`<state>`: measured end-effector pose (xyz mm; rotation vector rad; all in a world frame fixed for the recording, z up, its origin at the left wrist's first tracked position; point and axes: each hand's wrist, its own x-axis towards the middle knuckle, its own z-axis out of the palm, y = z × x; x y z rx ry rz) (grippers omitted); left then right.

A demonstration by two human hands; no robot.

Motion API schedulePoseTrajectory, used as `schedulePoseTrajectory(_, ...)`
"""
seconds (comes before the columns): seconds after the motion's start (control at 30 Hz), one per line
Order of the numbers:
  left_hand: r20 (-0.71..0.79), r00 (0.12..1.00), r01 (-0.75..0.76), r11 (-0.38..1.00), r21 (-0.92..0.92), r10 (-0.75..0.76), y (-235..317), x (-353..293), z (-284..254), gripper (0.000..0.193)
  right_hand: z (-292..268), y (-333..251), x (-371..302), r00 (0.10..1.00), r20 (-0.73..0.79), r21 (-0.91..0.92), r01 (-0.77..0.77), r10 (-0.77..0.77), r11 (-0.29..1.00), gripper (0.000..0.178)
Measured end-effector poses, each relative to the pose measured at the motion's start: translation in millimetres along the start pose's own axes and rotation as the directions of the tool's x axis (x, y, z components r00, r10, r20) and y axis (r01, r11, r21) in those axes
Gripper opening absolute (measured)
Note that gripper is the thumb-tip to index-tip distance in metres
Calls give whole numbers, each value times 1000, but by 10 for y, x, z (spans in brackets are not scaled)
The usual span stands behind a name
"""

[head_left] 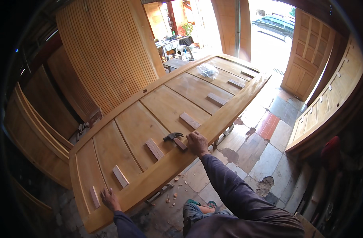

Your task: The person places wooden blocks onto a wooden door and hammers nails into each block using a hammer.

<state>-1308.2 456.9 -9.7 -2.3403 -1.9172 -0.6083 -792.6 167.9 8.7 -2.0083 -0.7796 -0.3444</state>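
Observation:
A large yellowish wooden door [147, 174] lies flat before me, with several short wood blocks standing out along its near rail. Over the rail at the near left is my left hand [110, 199], fingers spread and empty, close beside a small wood block [95, 197]. My right hand [198, 143] rests at the door's near edge, its fingers curled and closed; anything inside them is hidden. Just left of it lies a claw hammer [173, 136], its dark head on the panel and its short-looking brown handle pointing toward my fingers. Another block [154, 149] sits left of the hammer.
A clear plastic bag [207, 71] lies on the door's far end. A slatted wooden panel [110, 51] stands behind. More doors lean at left [34, 135] and right [328, 95]. Wood chips litter the broken tile floor [245, 146] below.

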Motion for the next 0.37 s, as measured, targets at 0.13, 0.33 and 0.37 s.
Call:
schedulePoseTrajectory(0.13,-2,1000,-6,1000,2,6,19,-3,-4,56,-8,7,6,1000,9,-15,-4,4,1000,19)
schedulePoseTrajectory(0.33,13,1000,-2,1000,-6,2,18,4,-30,56,3,3,7,1000,25,-26,-16,16,1000,20)
schedulePoseTrajectory(0.37,19,1000,6,1000,-14,-6,31,0,-32,56,4,9,9,1000,24,-19,-17,18,1000,20)
